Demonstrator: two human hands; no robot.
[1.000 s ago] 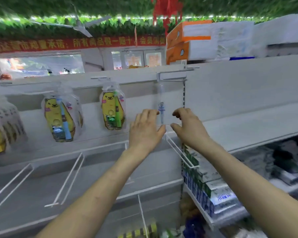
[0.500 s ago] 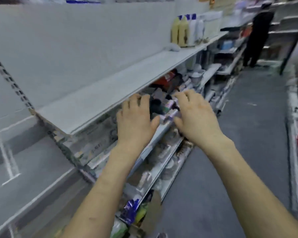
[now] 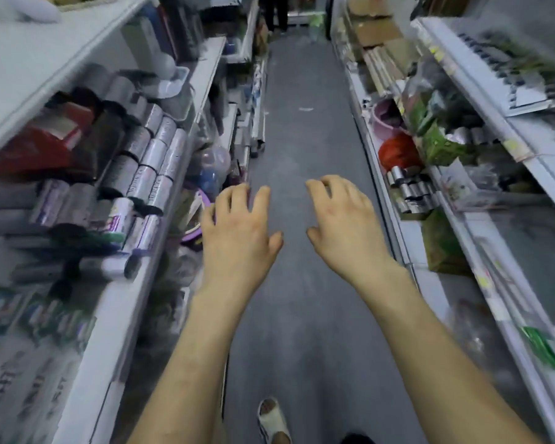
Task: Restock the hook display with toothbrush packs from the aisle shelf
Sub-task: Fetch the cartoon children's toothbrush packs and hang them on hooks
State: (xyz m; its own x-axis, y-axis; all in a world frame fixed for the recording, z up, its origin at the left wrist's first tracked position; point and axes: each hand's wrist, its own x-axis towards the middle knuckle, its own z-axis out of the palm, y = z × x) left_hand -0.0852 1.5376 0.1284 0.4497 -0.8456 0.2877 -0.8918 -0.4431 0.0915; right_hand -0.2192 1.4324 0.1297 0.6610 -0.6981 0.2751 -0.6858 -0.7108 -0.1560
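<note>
Grey aisle floor runs between stocked shelves, sandalled foot below.

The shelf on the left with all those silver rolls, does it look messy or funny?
Yes, a bit. The silver-wrapped rolls are heaped loosely, and one grey roll lies sideways at the white shelf edge, so it might roll off. Nothing looks spilled on the grey floor. Both hands, left and right, are empty.

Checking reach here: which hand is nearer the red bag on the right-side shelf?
Right. The right hand hovers beside the red bag; the left hand is across the aisle.
</note>
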